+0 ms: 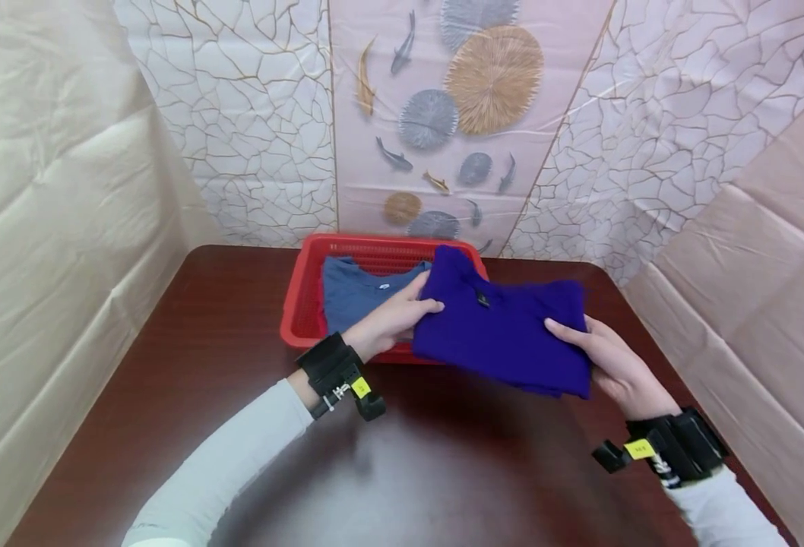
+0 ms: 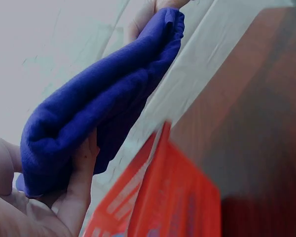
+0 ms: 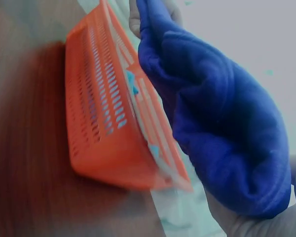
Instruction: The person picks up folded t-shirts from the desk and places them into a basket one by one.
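A folded dark purple-blue shirt [image 1: 498, 327], with a small dark label at its neckline, is held in the air between both hands. My left hand [image 1: 395, 311] grips its left edge, thumb on top and fingers underneath, as the left wrist view also shows. At the opposite edge my right hand [image 1: 610, 353] pinches the folded layers, thumb over the top. Behind and below the shirt stands a red plastic basket [image 1: 295, 304], partly covered by it. Inside the basket lies a folded grey-blue shirt [image 1: 350, 296], its right part hidden by the left hand and the purple-blue shirt.
The basket stands at the back of a dark reddish-brown table [image 1: 238, 304]. A patterned backdrop [image 1: 429, 152] hangs behind the table's far edge. Pale cloth walls [image 1: 67, 228] enclose the left and right sides.
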### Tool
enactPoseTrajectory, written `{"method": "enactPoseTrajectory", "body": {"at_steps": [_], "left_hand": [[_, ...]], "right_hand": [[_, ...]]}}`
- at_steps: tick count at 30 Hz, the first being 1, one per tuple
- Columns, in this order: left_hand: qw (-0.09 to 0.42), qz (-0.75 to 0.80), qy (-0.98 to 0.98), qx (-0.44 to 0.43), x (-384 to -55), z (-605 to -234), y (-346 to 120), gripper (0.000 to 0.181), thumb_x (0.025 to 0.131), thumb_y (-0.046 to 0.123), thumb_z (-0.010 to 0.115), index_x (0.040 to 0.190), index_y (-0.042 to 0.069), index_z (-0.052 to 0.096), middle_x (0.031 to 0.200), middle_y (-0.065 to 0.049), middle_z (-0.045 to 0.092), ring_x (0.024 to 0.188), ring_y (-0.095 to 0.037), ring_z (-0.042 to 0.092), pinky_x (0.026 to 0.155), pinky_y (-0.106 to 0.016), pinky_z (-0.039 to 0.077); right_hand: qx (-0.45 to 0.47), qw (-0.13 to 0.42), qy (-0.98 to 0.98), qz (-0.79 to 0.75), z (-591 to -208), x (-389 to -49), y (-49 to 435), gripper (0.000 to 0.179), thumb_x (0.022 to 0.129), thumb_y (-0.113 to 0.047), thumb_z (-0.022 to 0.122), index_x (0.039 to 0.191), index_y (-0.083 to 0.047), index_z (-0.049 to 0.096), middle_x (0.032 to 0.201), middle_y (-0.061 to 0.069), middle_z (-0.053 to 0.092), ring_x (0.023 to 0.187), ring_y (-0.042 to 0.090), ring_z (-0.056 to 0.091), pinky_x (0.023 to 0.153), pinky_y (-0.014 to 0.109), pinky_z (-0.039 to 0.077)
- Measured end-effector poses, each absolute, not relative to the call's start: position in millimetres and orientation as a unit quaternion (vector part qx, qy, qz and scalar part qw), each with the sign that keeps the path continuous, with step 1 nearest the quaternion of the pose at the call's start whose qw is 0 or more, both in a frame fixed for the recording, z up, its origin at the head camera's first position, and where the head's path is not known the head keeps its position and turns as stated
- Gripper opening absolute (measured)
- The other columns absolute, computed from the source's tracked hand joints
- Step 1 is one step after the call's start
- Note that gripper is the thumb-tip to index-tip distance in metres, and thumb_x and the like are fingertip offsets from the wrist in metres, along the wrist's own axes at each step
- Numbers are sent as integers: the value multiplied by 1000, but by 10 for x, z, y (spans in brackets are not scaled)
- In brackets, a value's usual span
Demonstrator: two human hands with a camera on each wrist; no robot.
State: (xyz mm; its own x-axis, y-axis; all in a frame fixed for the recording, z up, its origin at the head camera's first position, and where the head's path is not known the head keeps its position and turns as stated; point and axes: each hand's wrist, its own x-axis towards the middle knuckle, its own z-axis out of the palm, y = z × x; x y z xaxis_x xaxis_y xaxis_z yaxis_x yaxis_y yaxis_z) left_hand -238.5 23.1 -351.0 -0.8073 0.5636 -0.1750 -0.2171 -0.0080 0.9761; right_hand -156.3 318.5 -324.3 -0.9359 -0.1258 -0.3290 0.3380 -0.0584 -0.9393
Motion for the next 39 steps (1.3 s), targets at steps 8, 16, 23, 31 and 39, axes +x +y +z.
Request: {"method": "enactPoseTrajectory", "body": {"at_steps": [8,16,23,31,39], "left_hand": [[248,697,668,87,-2591,-3505,-201,63,93,16,49,146,36,21,137,-10,47,106,-22,57,82,-41,49],[212,689,692,46,-2814,-3519,-552,63,94,18,48,147,34,18,137,-11,44,106,-25,56,77,-39,51],[201,687,698,21,-2927,-3626,-757,63,96,15,44,149,31,14,142,-14,36,116,-30,47,97,-50,40],[217,654,725,1,-3004,-3834,-848,65,96,14,43,150,29,10,145,-17,33,116,-31,47,98,-51,41],[226,624,748,-13,-3013,-3855,-918,67,94,5,38,150,13,3,147,-21,27,122,-35,41,100,-54,39]], "right_hand": [[68,196,646,-734,-3272,-2041,2823,73,91,-23,57,147,-12,13,105,-2,67,101,22,61,78,32,55],[63,214,631,-743,-3327,-2516,2490,68,93,-27,53,149,-21,15,130,3,45,108,19,54,79,32,54],[61,210,627,-748,-3506,-2829,2258,72,94,-9,45,150,-24,3,153,6,20,127,24,36,88,35,45],[51,191,664,-721,-3730,-2904,2140,78,91,4,44,150,-22,1,152,14,22,127,30,36,102,49,36],[-15,149,794,-589,-3832,-2860,2131,79,89,0,52,150,-21,7,149,22,25,124,33,38,98,48,40]]}}
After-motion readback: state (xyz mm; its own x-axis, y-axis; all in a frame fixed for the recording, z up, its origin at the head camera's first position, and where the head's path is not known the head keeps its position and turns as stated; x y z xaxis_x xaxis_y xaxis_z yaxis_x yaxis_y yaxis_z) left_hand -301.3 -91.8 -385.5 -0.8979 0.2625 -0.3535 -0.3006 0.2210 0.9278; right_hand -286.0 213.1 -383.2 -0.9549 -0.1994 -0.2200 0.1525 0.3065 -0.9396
